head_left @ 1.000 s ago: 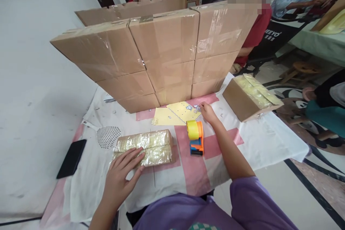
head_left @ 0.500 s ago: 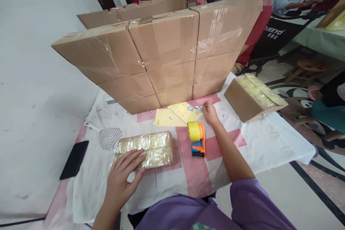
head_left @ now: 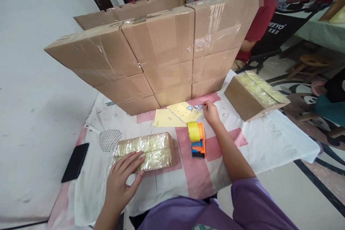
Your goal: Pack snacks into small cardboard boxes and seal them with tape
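Cardboard box [head_left: 157, 151] lies under the loosely spread left grip [head_left: 124, 172], likely for steadying; whether the right grip [head_left: 211, 113], with paper [head_left: 181, 114] at its left, holds anything, I cannot tell.

A tall wall of brown boxes [head_left: 167, 46] blocks the back. The tape holder [head_left: 198, 140] stands between the small box [head_left: 159, 147] under the left hand [head_left: 122, 175] and the right arm [head_left: 233, 151], so a hand sliding straight across would bump it. A strip of cloth [head_left: 272, 143] shows between the small box and the tape holder, and a wider one in front of both; a hand fits there. Right of the arm, there's room up to the other box [head_left: 242, 97].
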`<action>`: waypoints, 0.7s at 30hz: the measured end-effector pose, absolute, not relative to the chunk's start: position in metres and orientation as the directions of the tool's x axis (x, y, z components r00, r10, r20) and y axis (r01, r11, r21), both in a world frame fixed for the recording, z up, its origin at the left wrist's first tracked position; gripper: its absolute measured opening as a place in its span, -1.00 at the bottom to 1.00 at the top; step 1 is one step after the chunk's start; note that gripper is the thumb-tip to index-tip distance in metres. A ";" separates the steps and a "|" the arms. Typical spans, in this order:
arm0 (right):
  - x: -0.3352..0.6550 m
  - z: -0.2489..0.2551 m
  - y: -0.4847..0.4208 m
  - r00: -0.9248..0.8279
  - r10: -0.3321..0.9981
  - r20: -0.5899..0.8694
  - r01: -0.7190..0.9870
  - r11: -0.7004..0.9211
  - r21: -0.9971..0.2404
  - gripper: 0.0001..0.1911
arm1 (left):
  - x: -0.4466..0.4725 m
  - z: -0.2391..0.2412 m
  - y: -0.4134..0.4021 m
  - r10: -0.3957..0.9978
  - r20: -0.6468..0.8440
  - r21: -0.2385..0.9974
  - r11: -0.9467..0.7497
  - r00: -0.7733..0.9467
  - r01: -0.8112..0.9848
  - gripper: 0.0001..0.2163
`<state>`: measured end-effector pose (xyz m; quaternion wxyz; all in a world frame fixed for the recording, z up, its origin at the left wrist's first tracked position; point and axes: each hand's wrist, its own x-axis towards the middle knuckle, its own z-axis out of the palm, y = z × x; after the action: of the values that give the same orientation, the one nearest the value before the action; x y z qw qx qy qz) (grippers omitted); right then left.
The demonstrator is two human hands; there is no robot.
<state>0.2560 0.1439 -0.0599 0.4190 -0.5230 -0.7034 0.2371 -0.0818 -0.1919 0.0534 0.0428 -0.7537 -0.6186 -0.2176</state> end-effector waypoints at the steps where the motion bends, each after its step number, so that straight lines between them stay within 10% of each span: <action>1: 0.256 -0.061 0.144 -0.095 0.938 0.332 0.539 0.329 -0.775 -0.86 | -0.082 0.053 -0.192 0.913 0.382 0.202 -0.232 0.141 0.952 -0.67; 21: 0.252 -0.068 0.144 -0.130 0.898 0.420 0.458 0.430 -0.778 -0.82 | -0.079 0.056 -0.190 0.895 0.415 0.187 -0.261 0.165 0.947 -0.67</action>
<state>0.2520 0.1442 -0.0681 0.4560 -0.4763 -0.7121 0.2412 -0.0790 -0.1896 0.0557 0.0574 -0.7610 -0.6050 -0.2271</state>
